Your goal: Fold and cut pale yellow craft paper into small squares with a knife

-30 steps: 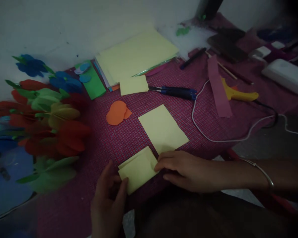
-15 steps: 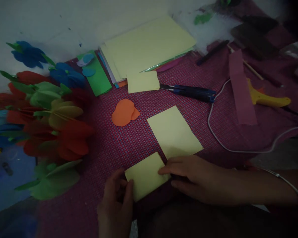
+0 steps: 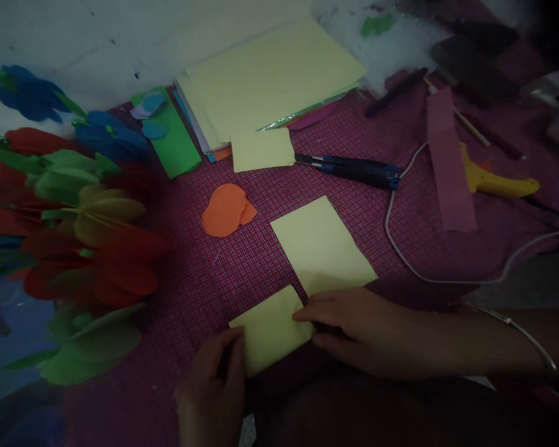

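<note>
A piece of pale yellow paper (image 3: pixel 272 335) lies at the near edge of the checked cloth, between my two hands. My left hand (image 3: pixel 217 372) pinches its left edge between thumb and fingers. At the right edge my right hand (image 3: pixel 354 329) has its fingertips on the paper, with the thumb underneath or beside it; the fingers are closed on that edge. Just beyond my right hand lies a second yellow paper rectangle (image 3: pixel 323 245). Orange paper cutouts (image 3: pixel 226 211) rest further to the left.
Paper flowers (image 3: pixel 97 217) crowd the left side. A stack of paper sheets (image 3: pixel 274 74) lies at the back, with a green paper piece (image 3: pixel 172 139) beside it. Dark-handled scissors (image 3: pixel 354 171), a pink strip (image 3: pixel 451 161), a yellow glue gun (image 3: pixel 503 183) and a white cord (image 3: pixel 419 270) lie right.
My left hand's fingers have come onto the paper's left edge and closed there. My right hand keeps its place on the right edge. The whole view has shifted slightly.
</note>
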Tool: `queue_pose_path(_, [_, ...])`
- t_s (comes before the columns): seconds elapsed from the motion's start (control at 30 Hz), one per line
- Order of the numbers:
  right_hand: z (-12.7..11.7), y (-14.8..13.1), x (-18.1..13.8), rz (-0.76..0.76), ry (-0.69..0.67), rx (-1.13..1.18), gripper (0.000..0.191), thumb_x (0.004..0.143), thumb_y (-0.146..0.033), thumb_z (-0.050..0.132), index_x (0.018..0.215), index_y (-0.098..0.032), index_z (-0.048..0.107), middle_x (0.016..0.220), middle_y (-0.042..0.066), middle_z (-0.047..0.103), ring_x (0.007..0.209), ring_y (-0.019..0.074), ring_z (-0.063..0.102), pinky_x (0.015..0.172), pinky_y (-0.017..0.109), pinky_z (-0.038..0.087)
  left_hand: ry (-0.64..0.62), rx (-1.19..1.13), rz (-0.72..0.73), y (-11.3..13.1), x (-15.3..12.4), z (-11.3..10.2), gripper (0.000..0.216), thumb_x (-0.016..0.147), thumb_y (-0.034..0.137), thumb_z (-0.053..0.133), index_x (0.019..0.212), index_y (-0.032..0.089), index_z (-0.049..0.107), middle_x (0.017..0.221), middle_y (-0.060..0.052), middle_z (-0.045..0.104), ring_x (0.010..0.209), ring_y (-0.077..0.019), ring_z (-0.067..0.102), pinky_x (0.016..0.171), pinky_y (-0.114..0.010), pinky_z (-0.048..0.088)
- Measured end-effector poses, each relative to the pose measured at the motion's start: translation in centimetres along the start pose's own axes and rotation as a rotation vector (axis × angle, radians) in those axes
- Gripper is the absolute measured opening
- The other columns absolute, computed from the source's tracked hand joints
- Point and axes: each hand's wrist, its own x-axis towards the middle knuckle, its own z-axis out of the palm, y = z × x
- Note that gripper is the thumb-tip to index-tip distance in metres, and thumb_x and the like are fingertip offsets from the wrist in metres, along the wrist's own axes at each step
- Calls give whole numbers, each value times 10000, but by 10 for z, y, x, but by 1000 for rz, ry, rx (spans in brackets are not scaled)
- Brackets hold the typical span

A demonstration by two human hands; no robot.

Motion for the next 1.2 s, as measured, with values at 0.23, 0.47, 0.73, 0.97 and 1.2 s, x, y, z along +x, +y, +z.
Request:
queue_pose_path(0.23, [0, -1, 1, -7, 8, -2, 341, 865, -207, 502, 1183, -188, 622, 1008, 72, 678, 917, 178, 628, 792, 278, 462, 13, 44, -1, 1, 1, -2, 189, 780, 402, 582, 820, 276, 718, 780, -1, 728, 676, -197, 671, 640, -293, 526])
queue_pose_path(0.47, [-2, -2, 2, -25, 6, -13, 349, 860, -190, 488, 1178, -152, 626, 1045, 80, 677, 921, 178, 632, 796, 283, 465, 35, 30, -22, 2, 1, 0, 189, 783, 412, 574, 829, 289, 711, 777, 10, 718, 697, -200, 666, 676, -309, 526])
queue_pose_path(0.73, [-2, -3, 3, -14, 12, -23, 366, 870, -203, 487, 1212, -145, 604, 1115, 88, 662, 966, 185, 623, 821, 296, 456, 1, 62, -42, 2, 0, -2, 177, 784, 401, 581, 847, 289, 701, 811, 11, 713, 714, -198, 661, 725, -324, 528])
queue_pose_path(0.97, [-2, -2, 2, -38, 20, -33, 352, 864, -191, 490, 1187, -136, 618, 1065, 85, 670, 918, 175, 624, 789, 284, 458, 8, 50, -15, 1, -1, -3, 172, 787, 399, 584, 835, 282, 700, 802, 18, 713, 710, -182, 659, 747, -303, 524])
queue_pose_path(1.2, [-2, -3, 2, -59, 10, -24, 319, 861, -171, 484, 1134, -135, 644, 1011, 72, 672, 918, 163, 622, 781, 265, 457, -6, 35, 46, -9, 0, -3, 191, 766, 406, 602, 825, 263, 714, 753, 20, 718, 646, -160, 657, 677, -261, 525])
